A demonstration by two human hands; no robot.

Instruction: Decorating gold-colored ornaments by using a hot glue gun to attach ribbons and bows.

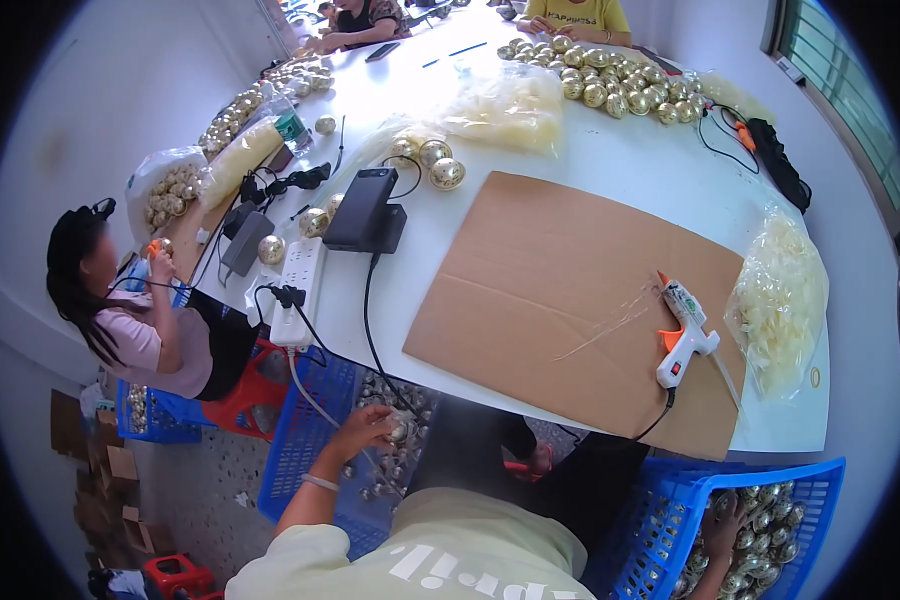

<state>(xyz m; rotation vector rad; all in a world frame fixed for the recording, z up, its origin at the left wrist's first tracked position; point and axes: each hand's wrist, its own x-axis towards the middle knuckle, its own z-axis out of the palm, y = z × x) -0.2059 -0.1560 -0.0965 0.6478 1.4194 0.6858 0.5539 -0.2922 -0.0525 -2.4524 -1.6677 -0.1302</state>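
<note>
- Far left: a co-worker on a red stool, close to the left edge of the white table, with little room between stool and left crate.
- Along the near-left table edge: a white power strip, plugs seated, with a pale cable hanging over the rim past the left crate.
- Just right of that: a black boxy device, loose gold balls near it, and a bare lane of tabletop before the cardboard.
- Below the near edge: left hand clasped around a gold ball, above the left crate, forearm close to the pale cable.
- Across the middle: a cardboard sheet reaching the near edge, mostly bare on its left half.
- On its right part: a glue gun, nozzle pointing away, cord trailing toward the near edge.
- Lower right: right hand inside the right crate, among gold balls and partly hidden; cannot tell whether closed on one.
- Above that crate: a clear bag of pale pieces, beside the cardboard, crowding the table's right edge.
</note>
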